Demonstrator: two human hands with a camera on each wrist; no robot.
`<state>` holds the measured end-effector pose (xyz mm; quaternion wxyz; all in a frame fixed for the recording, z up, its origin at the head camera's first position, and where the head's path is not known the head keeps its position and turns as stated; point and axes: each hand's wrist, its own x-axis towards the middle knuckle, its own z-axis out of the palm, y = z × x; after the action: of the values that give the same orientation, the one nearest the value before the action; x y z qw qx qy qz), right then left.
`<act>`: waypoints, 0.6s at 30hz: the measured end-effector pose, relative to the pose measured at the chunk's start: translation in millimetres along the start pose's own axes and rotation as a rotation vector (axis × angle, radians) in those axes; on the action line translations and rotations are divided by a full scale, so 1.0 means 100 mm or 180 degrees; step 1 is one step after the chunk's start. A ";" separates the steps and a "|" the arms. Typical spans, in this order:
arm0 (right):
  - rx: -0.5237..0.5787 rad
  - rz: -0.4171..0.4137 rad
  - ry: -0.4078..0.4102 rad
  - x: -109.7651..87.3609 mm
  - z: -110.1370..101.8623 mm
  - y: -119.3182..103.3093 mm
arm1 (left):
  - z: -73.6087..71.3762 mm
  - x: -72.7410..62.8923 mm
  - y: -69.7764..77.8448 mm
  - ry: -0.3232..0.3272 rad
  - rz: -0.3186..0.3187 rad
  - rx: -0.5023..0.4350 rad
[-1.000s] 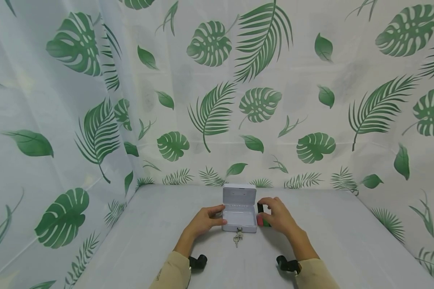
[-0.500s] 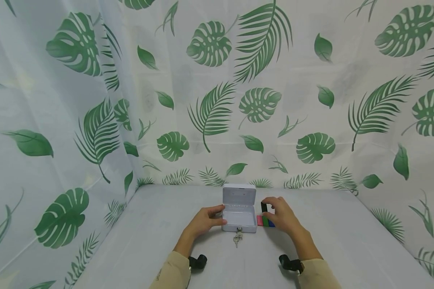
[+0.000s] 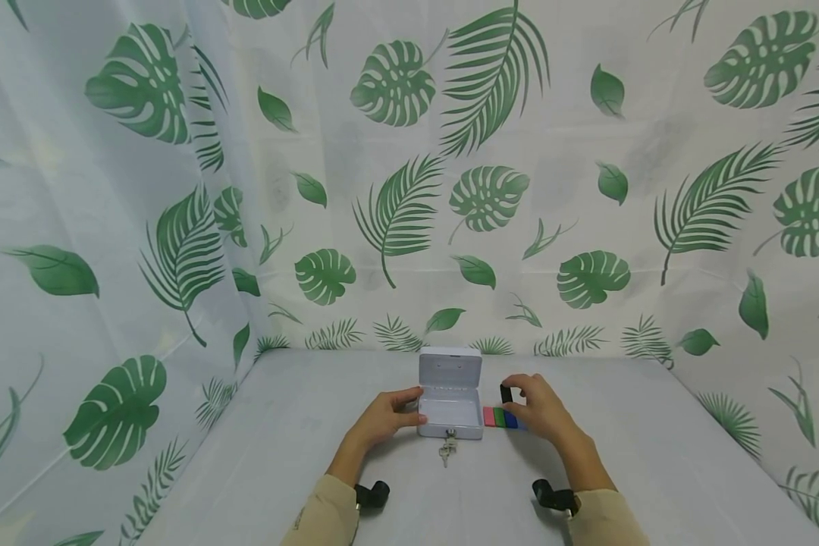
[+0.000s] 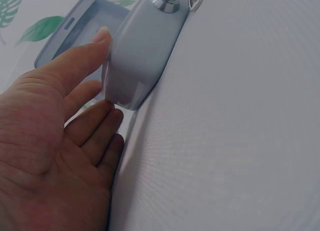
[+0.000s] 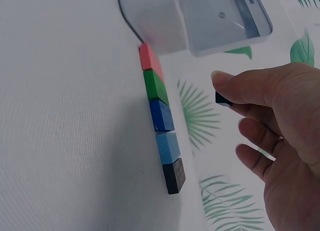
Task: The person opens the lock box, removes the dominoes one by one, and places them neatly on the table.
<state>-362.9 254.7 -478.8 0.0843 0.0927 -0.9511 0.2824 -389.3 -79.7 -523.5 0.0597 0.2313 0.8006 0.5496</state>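
A small grey cash box [image 3: 467,434] stands on the table with its lid raised. My left hand [image 3: 382,418] holds its left side; the thumb lies at the rim and the fingers [image 4: 115,120] reach along the side wall. Between thumb and forefinger my right hand [image 3: 541,409] pinches a slim black block [image 5: 222,99], raised over the table. Below it, a row of blocks runs off from the box's right side: pink [image 5: 150,61], green [image 5: 156,87], dark blue [image 5: 161,116], light blue [image 5: 168,147] and black [image 5: 173,176]. The far end of the held block hides behind my fingers.
Keys [image 3: 445,453] hang from the lock at the front of the box. The white table [image 3: 280,447] meets a leaf-print curtain [image 3: 409,227] at the back and sides. A black wrist camera [image 3: 553,497] sits at my right cuff, another [image 3: 374,495] at my left.
My right hand has shifted right, away from the box, carrying the black block along the row. More of the coloured blocks now show. The left hand keeps its place on the box.
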 end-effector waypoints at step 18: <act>-0.0066 0.0121 -0.0079 -0.06 -0.10 0.09 | 0.00 0.00 -0.01 0.0002 -0.0008 0.0046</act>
<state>-358.1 268.4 -477.1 0.0680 0.0772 -0.9565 0.2729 -389.8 -79.9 -524.1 0.0585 0.2306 0.8048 0.5438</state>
